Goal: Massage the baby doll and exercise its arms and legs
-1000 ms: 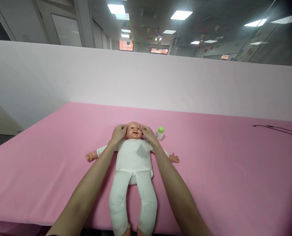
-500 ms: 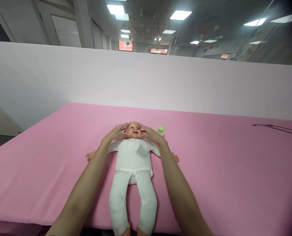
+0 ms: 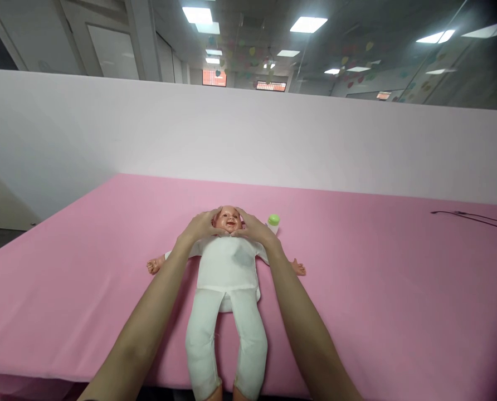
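Note:
A baby doll (image 3: pixel 227 267) in a white top and trousers lies on its back, face up, arms spread to the sides. Around the left side of its head curves my left hand (image 3: pixel 203 225), thumb at the chin and fingers up along the temple. My right hand (image 3: pixel 252 227) cups the other side in the same way, its thumb near the chin too. Between the two hands the doll's face stays visible, while the sides of its head are mostly covered. Just beyond my right hand stands a small bottle with a green cap (image 3: pixel 273 220).
Pink padded covering (image 3: pixel 369 289) spreads under the doll. A low white wall (image 3: pixel 273 139) rises along the back. At the far right lies a thin dark cord (image 3: pixel 474 216). The doll's feet reach the front edge.
Both thumbs have moved inward and slightly down, closer together under the doll's chin. My hands have drawn in a little around the head. The doll stays in place.

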The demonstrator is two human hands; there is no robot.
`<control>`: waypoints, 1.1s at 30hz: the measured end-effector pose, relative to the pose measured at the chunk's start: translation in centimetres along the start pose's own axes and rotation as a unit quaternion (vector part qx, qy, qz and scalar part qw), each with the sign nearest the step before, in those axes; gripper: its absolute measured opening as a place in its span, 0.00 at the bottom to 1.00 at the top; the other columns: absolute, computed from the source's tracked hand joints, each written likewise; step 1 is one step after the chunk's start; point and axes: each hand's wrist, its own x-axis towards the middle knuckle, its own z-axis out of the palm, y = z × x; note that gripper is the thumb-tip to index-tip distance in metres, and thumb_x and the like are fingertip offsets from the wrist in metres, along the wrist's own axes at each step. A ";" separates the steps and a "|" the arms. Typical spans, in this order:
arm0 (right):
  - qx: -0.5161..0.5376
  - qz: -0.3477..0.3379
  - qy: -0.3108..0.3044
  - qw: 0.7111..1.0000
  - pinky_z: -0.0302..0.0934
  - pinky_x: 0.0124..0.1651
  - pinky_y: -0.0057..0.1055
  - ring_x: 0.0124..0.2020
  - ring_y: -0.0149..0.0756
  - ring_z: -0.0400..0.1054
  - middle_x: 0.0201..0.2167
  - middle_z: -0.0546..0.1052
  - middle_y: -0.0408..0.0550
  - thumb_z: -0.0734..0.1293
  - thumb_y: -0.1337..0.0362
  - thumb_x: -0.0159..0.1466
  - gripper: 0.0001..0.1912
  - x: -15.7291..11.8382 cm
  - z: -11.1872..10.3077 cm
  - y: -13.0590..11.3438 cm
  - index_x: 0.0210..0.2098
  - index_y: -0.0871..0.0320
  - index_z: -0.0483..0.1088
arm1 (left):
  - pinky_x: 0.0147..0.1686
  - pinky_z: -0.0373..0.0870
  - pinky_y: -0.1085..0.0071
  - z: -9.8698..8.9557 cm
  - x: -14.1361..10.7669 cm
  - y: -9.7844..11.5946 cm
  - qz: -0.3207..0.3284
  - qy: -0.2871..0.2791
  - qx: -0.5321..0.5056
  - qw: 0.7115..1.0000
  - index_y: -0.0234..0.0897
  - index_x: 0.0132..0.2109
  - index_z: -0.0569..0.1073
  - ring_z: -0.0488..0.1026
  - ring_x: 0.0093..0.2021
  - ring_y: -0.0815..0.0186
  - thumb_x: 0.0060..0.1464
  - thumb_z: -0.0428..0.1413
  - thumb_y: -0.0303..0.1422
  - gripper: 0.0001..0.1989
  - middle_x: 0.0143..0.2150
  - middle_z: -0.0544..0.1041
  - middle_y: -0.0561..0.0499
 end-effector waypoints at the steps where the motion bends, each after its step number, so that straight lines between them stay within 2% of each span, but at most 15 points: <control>1: 0.002 0.003 -0.004 1.000 0.67 0.59 0.43 0.59 0.53 0.72 0.62 0.77 0.49 0.78 0.60 0.59 0.42 0.0 0.0 0.1 0.70 0.46 0.63 | 0.55 0.72 0.58 -0.1 0.0 -0.2 0.000 -0.003 -0.009 1.000 0.43 0.70 0.69 0.75 0.59 0.44 0.46 0.71 0.46 0.45 0.61 0.78 0.41; 3: 0.005 0.012 -0.017 1.000 0.65 0.63 0.45 0.61 0.53 0.71 0.65 0.74 0.49 0.77 0.59 0.60 0.43 0.0 -0.2 0.4 0.72 0.45 0.61 | 0.56 0.72 0.59 -0.5 -0.1 -0.6 0.010 -0.019 -0.048 0.999 0.42 0.70 0.70 0.75 0.59 0.46 0.49 0.69 0.44 0.43 0.62 0.78 0.43; 5: 0.010 0.017 -0.021 1.000 0.61 0.67 0.49 0.65 0.54 0.68 0.68 0.71 0.49 0.74 0.55 0.64 0.40 0.0 -0.5 1.0 0.73 0.46 0.60 | 0.57 0.71 0.59 -0.8 -0.1 -1.1 0.023 -0.032 -0.086 0.995 0.40 0.70 0.70 0.75 0.57 0.48 0.54 0.65 0.45 0.39 0.62 0.79 0.43; 8: 0.030 0.007 -0.006 0.999 0.53 0.73 0.49 0.71 0.52 0.60 0.72 0.66 0.51 0.65 0.48 0.72 0.32 -0.1 -0.9 1.6 0.72 0.51 0.63 | 0.57 0.71 0.58 -1.1 -0.1 -1.5 0.032 -0.031 -0.093 0.995 0.37 0.68 0.72 0.77 0.53 0.52 0.66 0.51 0.48 0.31 0.59 0.80 0.42; 10: 0.031 0.013 -0.001 0.999 0.52 0.73 0.49 0.72 0.51 0.59 0.72 0.65 0.52 0.64 0.47 0.72 0.33 -0.1 -1.0 1.6 0.72 0.53 0.62 | 0.57 0.70 0.59 -1.0 -0.1 -1.3 0.033 -0.021 -0.070 0.997 0.38 0.67 0.74 0.77 0.53 0.52 0.70 0.45 0.50 0.30 0.59 0.80 0.43; 12: 0.026 0.024 -0.011 0.999 0.56 0.71 0.49 0.69 0.53 0.64 0.70 0.68 0.53 0.71 0.47 0.67 0.39 -0.1 -0.8 1.3 0.73 0.50 0.60 | 0.56 0.70 0.60 -0.8 -0.1 -0.9 0.029 -0.012 -0.037 0.999 0.41 0.68 0.73 0.76 0.56 0.51 0.68 0.48 0.53 0.31 0.61 0.79 0.43; 15: 0.025 0.018 -0.022 0.999 0.61 0.67 0.49 0.64 0.54 0.69 0.67 0.72 0.52 0.79 0.53 0.58 0.47 -0.1 -0.5 0.6 0.73 0.47 0.60 | 0.52 0.71 0.60 -0.2 -0.1 -0.1 0.016 -0.001 0.031 0.999 0.43 0.69 0.70 0.77 0.56 0.46 0.57 0.60 0.57 0.39 0.59 0.80 0.42; 17: 0.024 0.006 -0.018 1.000 0.63 0.65 0.47 0.62 0.52 0.70 0.65 0.73 0.52 0.80 0.57 0.57 0.47 0.0 -0.2 0.2 0.72 0.48 0.61 | 0.50 0.71 0.60 0.1 0.0 0.3 0.012 0.005 0.066 0.998 0.44 0.69 0.69 0.78 0.53 0.45 0.52 0.65 0.57 0.43 0.56 0.82 0.41; 19: 0.019 -0.002 -0.015 1.000 0.64 0.63 0.47 0.60 0.52 0.71 0.63 0.75 0.52 0.80 0.60 0.57 0.46 0.1 0.0 0.2 0.71 0.49 0.62 | 0.49 0.71 0.60 0.3 0.0 0.3 0.012 0.013 0.074 0.997 0.44 0.70 0.69 0.79 0.52 0.45 0.51 0.66 0.55 0.43 0.54 0.82 0.41; 23: 0.008 0.017 -0.014 1.000 0.63 0.65 0.48 0.63 0.53 0.70 0.66 0.73 0.51 0.78 0.61 0.59 0.47 0.2 -0.4 1.0 0.74 0.45 0.58 | 0.51 0.72 0.60 0.0 0.0 -0.5 0.014 0.003 0.030 0.999 0.43 0.71 0.69 0.78 0.55 0.45 0.50 0.68 0.49 0.43 0.57 0.81 0.41; 28: 0.033 0.021 -0.025 0.999 0.54 0.73 0.48 0.72 0.51 0.60 0.72 0.66 0.48 0.70 0.48 0.69 0.37 -0.1 -1.1 2.5 0.74 0.47 0.59 | 0.57 0.71 0.61 -1.1 -0.2 -2.0 0.041 -0.049 -0.069 0.996 0.44 0.72 0.67 0.75 0.61 0.50 0.60 0.61 0.44 0.36 0.66 0.75 0.45; 31: 0.045 0.016 -0.019 0.999 0.49 0.76 0.45 0.74 0.48 0.56 0.74 0.62 0.44 0.62 0.41 0.73 0.34 0.1 -1.0 2.7 0.73 0.48 0.61 | 0.60 0.70 0.60 -1.4 -0.1 -2.1 0.046 -0.055 -0.064 0.995 0.42 0.72 0.68 0.75 0.61 0.51 0.66 0.54 0.47 0.31 0.67 0.74 0.44; 33: 0.024 0.048 -0.003 0.999 0.47 0.76 0.47 0.74 0.51 0.56 0.74 0.63 0.47 0.59 0.37 0.72 0.37 0.3 -0.7 2.5 0.73 0.50 0.61 | 0.62 0.68 0.59 -1.1 0.0 -1.5 0.035 -0.035 -0.034 0.998 0.41 0.70 0.70 0.73 0.64 0.50 0.69 0.49 0.49 0.30 0.68 0.73 0.43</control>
